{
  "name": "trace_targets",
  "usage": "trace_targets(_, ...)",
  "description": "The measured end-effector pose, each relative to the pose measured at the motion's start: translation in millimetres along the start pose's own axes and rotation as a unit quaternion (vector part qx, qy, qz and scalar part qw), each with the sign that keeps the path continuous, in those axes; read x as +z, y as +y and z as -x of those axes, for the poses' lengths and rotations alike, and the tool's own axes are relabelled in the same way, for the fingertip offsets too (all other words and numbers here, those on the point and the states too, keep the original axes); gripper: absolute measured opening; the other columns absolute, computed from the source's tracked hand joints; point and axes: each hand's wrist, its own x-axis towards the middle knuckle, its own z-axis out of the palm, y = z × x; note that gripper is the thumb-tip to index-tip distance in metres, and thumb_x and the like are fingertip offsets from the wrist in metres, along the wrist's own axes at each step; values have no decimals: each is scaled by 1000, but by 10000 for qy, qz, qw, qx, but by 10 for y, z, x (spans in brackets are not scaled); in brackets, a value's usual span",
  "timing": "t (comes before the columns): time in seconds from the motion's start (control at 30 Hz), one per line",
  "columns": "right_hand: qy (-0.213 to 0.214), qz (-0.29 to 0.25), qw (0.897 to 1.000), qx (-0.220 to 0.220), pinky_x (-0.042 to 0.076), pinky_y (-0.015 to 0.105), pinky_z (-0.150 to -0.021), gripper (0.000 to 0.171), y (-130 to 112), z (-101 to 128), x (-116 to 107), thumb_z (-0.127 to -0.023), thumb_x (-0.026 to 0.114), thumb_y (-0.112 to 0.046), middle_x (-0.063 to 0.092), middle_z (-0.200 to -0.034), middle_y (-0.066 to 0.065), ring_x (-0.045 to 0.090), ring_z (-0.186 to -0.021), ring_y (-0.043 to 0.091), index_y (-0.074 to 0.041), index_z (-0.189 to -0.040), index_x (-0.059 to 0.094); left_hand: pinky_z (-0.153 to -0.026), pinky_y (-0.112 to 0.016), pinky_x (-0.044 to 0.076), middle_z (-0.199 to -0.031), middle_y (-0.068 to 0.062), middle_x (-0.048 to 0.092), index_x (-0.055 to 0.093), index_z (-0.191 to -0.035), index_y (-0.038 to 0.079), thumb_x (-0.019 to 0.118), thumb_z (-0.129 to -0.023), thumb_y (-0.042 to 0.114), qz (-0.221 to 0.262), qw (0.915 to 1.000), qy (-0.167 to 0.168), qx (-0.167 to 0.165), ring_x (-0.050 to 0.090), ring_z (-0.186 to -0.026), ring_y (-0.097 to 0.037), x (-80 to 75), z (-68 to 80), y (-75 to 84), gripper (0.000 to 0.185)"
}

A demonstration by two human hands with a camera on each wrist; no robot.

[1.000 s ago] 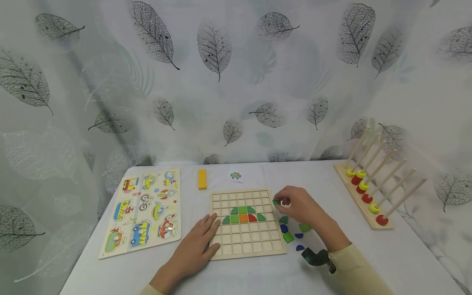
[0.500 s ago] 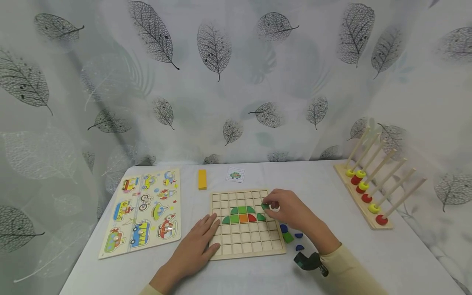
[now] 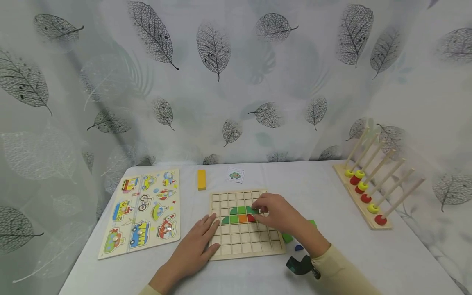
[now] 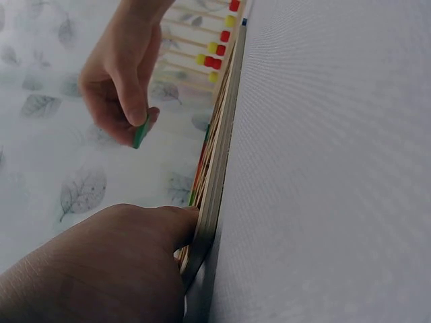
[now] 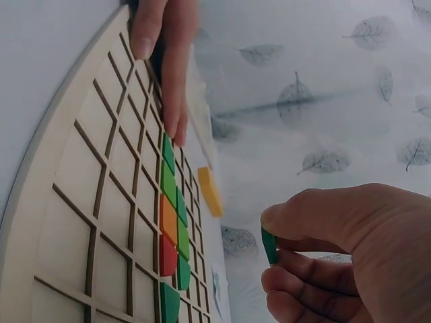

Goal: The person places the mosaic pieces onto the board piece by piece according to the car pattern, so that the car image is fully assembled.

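Observation:
A wooden grid board [image 3: 239, 249] lies flat on the white table. Green, orange and red tiles fill cells in two of its rows, among them an orange square [image 5: 168, 217] and a red quarter-round [image 5: 168, 257]. My left hand [image 3: 193, 246] rests on the board's left edge, fingers extended and thumb at the near corner. Between thumb and fingers, my right hand [image 3: 278, 214] pinches a small green tile [image 5: 269, 247], held above the board; its exact outline is seen edge-on. The right hand hides the right end of the tile rows in the head view.
Loose green [image 3: 287, 237] and blue pieces [image 3: 299, 247] lie right of the board, partly behind my forearm. A picture card [image 3: 234, 175] and yellow block [image 3: 201, 180] sit behind it. A vehicle puzzle [image 3: 141, 211] is left; a peg rack [image 3: 363, 194] stands right.
My right hand has moved left from beside the board to above the tile rows, carrying the green tile. The left hand stays in place.

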Motion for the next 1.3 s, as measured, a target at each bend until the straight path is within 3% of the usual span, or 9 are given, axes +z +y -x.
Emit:
trace_targets(0.3,-60,-109,9998,-168,55,26,-71,17,-148,-83,97,-93,87,-12,66,-96,-9,66,-86,23,-13,-110,82,-131,-54,25,-176,-14,31,44,-165,2,62,-110,35,-24,10000,0,-29,28,-161,-37,-3,-20,19,66)
trace_targets(0.57,-67,-134,9996,-240,57,22,-70,19,-241,-149,192,-94,88,-17,68,-98,-8,59,-83,9,-13,-112,83,-131,-52,25,-176,-14,30,44,-165,3,64,-110,35,-153,9998,121,-21,29,-161,-36,29,-31,-6,67)
trace_targets(0.97,-198,-111,9989,-404,54,24,-72,17,-379,-281,305,-97,84,-18,70,-98,-5,61,-84,12,-10,-112,82,-130,-53,26,-176,-14,31,44,-165,2,62,-111,35,-103,9998,166,-72,30,-161,-36,35,-32,-9,66)
trace_targets(1.3,-259,-62,9993,-266,54,22,-72,16,-425,-270,407,-98,84,-18,69,-99,-7,66,-85,16,-11,-112,82,-128,-56,30,-175,-12,32,46,-164,3,63,-111,35,-16,9997,-107,-231,31,-160,-36,-39,-28,57,64)
